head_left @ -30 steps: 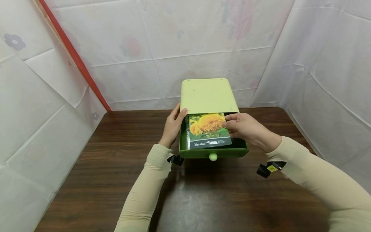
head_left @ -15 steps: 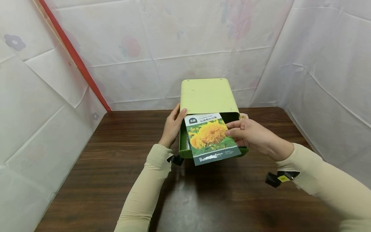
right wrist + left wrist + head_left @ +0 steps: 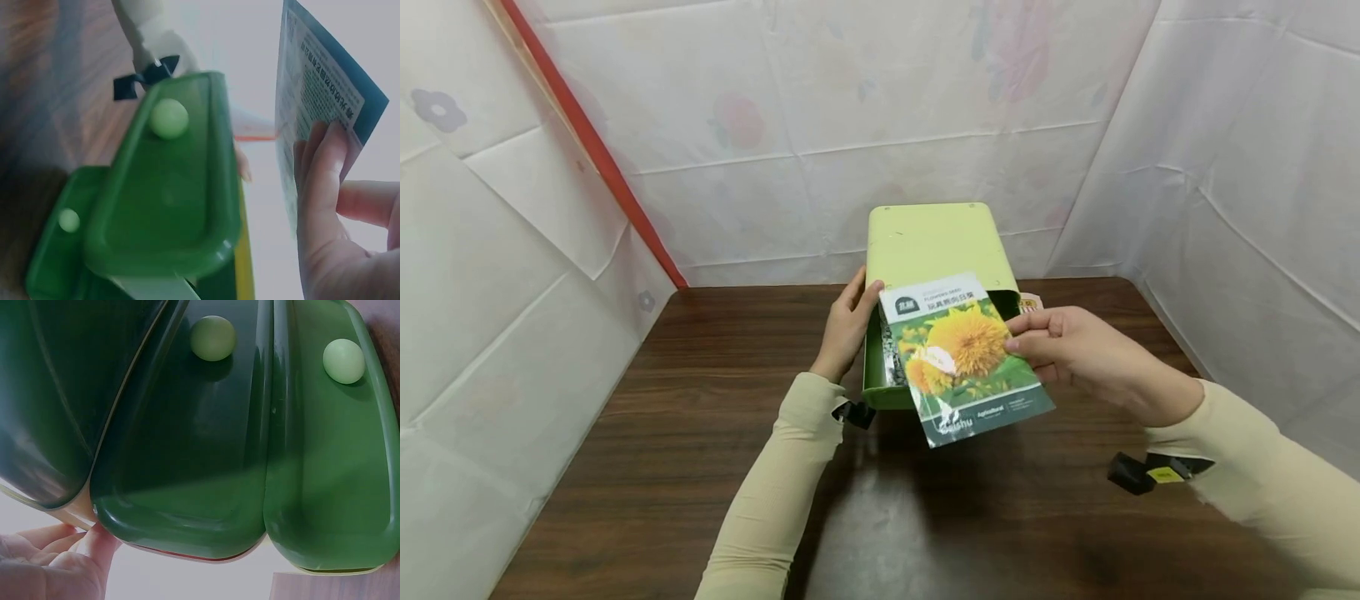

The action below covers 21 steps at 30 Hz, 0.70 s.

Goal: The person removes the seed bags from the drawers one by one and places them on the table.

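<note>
A light-green drawer cabinet stands on the table with its dark-green top drawer pulled out. My right hand pinches a seed packet by its right edge, thumb on the yellow-flower front and fingers behind. The packet is tilted over the drawer, hiding much of it. Its printed back faces the right wrist camera. My left hand rests against the cabinet's left side near the front edge, thumb toward the top; in the left wrist view its fingers touch the cabinet edge.
A dark patterned item shows inside the drawer's left side. Beside the cabinet's right side peeks a pink-and-white printed item. Lower drawers with round pale knobs are closed. White sheeting surrounds the wooden table.
My right hand has drawn the seed packet up out of the drawer toward the front and right, showing its whole front. The left hand and cabinet stay in place.
</note>
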Each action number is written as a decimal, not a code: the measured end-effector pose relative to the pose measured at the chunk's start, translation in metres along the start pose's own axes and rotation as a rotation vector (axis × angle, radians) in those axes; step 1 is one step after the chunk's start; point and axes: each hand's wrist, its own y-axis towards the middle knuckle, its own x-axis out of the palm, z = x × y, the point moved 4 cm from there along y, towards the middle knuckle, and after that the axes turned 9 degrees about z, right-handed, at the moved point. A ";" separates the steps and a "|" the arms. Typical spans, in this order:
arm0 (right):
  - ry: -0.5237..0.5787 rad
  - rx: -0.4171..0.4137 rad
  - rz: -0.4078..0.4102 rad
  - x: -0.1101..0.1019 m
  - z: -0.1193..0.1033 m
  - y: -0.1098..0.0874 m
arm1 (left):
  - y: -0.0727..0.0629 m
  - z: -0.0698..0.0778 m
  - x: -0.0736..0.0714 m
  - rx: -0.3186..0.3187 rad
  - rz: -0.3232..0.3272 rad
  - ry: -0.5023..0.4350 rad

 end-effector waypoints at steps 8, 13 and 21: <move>0.074 -0.037 0.200 -0.047 -0.005 0.006 | 0.017 -0.028 0.001 0.014 0.026 0.000; 0.239 -0.045 0.316 -0.079 -0.002 0.014 | 0.016 -0.030 0.002 0.028 0.037 0.020; 0.405 -0.046 0.500 -0.126 0.023 0.031 | 0.013 -0.027 0.004 0.027 0.033 0.022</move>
